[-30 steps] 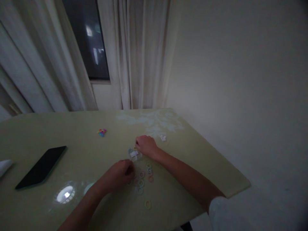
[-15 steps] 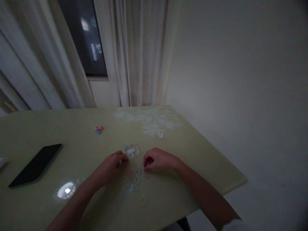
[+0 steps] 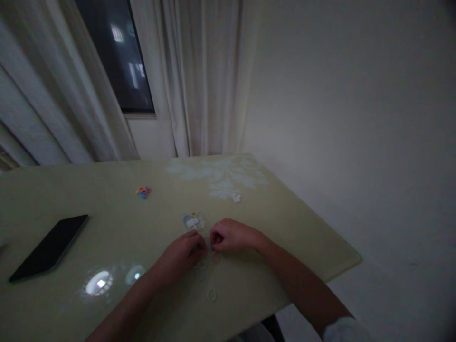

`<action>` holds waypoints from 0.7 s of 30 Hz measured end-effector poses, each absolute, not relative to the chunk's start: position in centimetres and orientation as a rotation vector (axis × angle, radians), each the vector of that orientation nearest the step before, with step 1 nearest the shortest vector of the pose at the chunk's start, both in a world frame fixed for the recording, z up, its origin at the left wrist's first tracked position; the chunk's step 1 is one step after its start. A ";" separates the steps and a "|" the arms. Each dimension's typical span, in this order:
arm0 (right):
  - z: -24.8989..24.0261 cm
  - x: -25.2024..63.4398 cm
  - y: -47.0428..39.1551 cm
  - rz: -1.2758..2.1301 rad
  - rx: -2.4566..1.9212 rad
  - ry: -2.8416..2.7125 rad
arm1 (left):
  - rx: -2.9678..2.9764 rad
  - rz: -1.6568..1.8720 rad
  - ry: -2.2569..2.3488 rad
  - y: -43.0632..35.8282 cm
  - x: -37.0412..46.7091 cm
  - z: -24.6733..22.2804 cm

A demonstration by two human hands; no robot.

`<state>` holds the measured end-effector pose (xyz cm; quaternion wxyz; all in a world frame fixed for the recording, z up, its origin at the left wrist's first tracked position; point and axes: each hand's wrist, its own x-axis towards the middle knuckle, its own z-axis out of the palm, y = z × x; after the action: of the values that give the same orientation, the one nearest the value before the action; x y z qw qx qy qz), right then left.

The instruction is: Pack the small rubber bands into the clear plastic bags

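Two bare hands work near the right end of a pale green table (image 3: 285,237), watched by me at a distance through the head-worn camera. The table's right edge slants from the far corner by the wall (image 3: 349,118) down to a rounded near corner, with a broad stretch of tabletop between it and the right hand (image 3: 230,236). The near edge passes under the right forearm; the far edge runs along the curtains (image 3: 210,80). To the left I see a wide span of tabletop before a dark tablet (image 3: 52,247).

The left hand (image 3: 188,249) faces the right across a narrow gap, its fingers curled inward; I cannot tell what they grip. The right hand's fingers bend round to the thumb, nearly closed, and whether anything sits between the tips I cannot make out. Pale rings (image 3: 202,264) lie just beside the left fingertips, partly covered; a pinkish ring (image 3: 215,257) lies just below the right fingertips. A yellow ring (image 3: 212,295) rests apart, nearer the table's near edge. A clear box (image 3: 192,222) stands just beyond the left fingers.

The yellow ring lies flat, its outline slightly longer from near to far. The box's white label runs lengthwise from left to right, its right end angled a little away from me.
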<state>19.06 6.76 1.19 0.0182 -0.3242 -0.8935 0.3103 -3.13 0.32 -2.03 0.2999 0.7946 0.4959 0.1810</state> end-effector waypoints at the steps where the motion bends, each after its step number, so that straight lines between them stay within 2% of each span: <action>1: 1.2 19.1 6.9 0.999 -1.000 -2.753 | 2.087 0.485 1.326 0.3 -3.3 -1.9; 9: 1.0 19.7 7.6 1.189 -0.999 -2.552 | 1.984 0.411 1.285 0.6 -5.6 -0.2; 15: 0.8 19.6 7.7 1.307 -0.918 -2.462 | 2.127 0.524 1.400 0.7 -4.3 -1.3; 21: 0.3 19.8 8.1 1.401 -0.822 -2.439 | 2.135 0.463 1.389 0.5 -3.4 -1.6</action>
<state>19.80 8.10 0.29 0.1054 -0.2791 -0.8276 0.4756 -3.39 0.52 -1.61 0.2728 0.7935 0.5161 0.1720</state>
